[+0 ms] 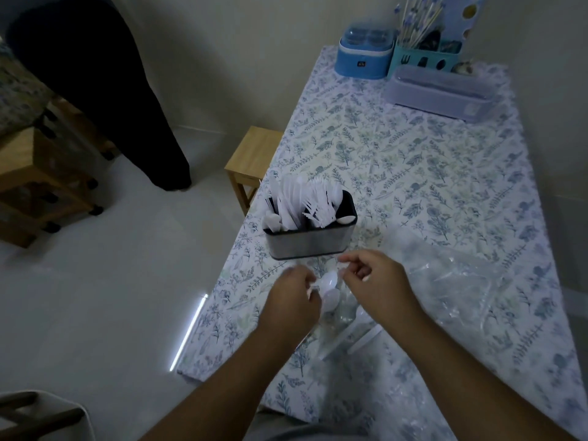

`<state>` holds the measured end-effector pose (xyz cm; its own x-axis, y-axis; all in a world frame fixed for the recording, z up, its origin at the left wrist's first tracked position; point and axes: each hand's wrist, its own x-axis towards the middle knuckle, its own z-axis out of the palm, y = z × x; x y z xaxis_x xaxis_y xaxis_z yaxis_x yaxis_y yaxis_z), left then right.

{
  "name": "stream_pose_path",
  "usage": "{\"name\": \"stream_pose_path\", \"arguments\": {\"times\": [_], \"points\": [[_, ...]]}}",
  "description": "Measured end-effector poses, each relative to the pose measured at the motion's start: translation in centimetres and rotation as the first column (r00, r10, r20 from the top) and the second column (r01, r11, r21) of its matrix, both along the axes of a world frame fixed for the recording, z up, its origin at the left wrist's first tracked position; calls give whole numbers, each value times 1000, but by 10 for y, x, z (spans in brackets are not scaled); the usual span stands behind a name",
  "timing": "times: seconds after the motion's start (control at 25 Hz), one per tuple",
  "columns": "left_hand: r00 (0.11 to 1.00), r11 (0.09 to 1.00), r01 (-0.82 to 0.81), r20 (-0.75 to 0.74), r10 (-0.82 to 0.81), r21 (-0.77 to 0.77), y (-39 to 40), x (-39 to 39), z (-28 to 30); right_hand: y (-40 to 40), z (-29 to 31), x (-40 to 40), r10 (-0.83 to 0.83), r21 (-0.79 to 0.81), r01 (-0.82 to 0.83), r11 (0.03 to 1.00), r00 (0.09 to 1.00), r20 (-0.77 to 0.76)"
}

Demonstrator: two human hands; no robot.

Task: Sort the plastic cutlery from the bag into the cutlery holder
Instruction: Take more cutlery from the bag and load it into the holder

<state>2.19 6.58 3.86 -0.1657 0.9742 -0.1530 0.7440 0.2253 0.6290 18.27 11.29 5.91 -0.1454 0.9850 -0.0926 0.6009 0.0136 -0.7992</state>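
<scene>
Fingers of both hands (294,300) (375,281) pinch white spoons (329,289) near the cutlery holder (310,240); no legible writing.

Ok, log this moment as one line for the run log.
stage: sorting | left hand: holding white spoons | right hand: pinching clear bag | cutlery holder: mostly filled, upright

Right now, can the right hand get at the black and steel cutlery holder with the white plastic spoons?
Probably yes. The right hand is just in front of the black and steel cutlery holder, with nothing between them. Its rightmost compartment looks emptiest, holding one white spoon.
</scene>
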Motion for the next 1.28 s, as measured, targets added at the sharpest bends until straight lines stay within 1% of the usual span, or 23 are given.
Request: {"name": "stream_pose_path", "arguments": {"times": [0.04,0.08,0.12,0.2,0.32,0.4,0.48,0.64,0.72,0.8,0.88,1.0,1.16,1.28], "points": [[1000,993,-8,-23,5,-116,-10,2,-19,-9,-11,5,-6,-65,5,998,1000,-14],[999,980,-3,-46,-6,-197,-18,3,-35,-18,-21,10,-13,-117,11,993,1000,-15],[997,972,4,-68,-21,-236,-23,3,-46,-25,-29,15,-20,-164,17,986,1000,-12],[992,973,29,-110,-56,-228,-28,4,-56,-38,-42,24,-33,-238,32,971,999,-3],[985,980,57,-150,-86,-189,-27,2,-56,-51,-53,32,-51,-291,47,955,999,-7],[992,982,12,-122,-36,-190,-28,-1,-57,-56,-58,33,-60,-331,46,942,998,-32],[998,983,-28,-63,17,-183,-28,-2,-57,-58,-61,32,-68,-360,46,932,997,-48],[999,995,-40,-20,38,-96,-17,3,-55,-60,-61,32,-90,-407,43,912,991,-97],[997,994,-76,7,77,-73,-10,6,-54,-61,-61,33,-94,-420,44,907,991,-99],[997,995,-71,20,72,-63,-8,8,-56,-63,-60,33,-97,-424,48,904,991,-94],[999,997,-31,23,33,-70,-10,10,-61,-64,-60,35,-100,-428,56,902,992,-82],[999,996,-27,26,29,-84,-12,14,-63,-65,-60,38,-101,-437,61,897,992,-69],[1000,988,3,-14,-5,-152,-10,18,-59,-65,-60,41,-112,-457,66,887,991,-76],[996,974,-64,41,75,-218,-9,14,-58,-64,-59,41,-143,-480,79,874,985,-98]]}}
